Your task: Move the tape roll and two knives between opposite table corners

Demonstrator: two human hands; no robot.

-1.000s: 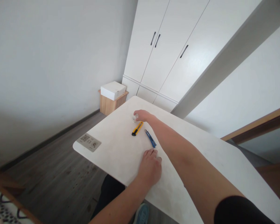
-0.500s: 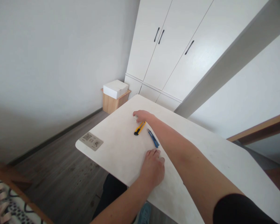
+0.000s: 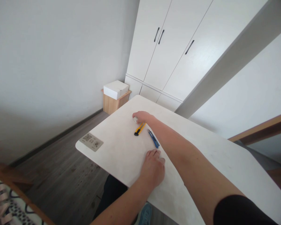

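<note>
My right hand (image 3: 142, 116) reaches across the white table (image 3: 117, 131), its fingers closed around a small whitish object with dark marks (image 3: 135, 119). Most of that object is hidden, and its kind cannot be made out. Just below this hand lies a yellow utility knife (image 3: 140, 129) with a black end. A blue utility knife (image 3: 154, 138) rests beside my right forearm, nearer to me. My left hand (image 3: 154, 168) lies palm down on the tabletop close to the blue knife's near end, fingers loosely bent and holding nothing.
A grey label with a printed code (image 3: 91, 142) is stuck at the table's left corner. Beyond the table, a white box (image 3: 115, 89) sits on a wooden cabinet (image 3: 110, 104). White wardrobe doors (image 3: 168, 47) stand behind. Patterned fabric (image 3: 11, 203) shows at lower left.
My right hand has shifted very slightly left, and a bit more of the whitish object shows in its fingers. The left hand and both knives stay in place.
</note>
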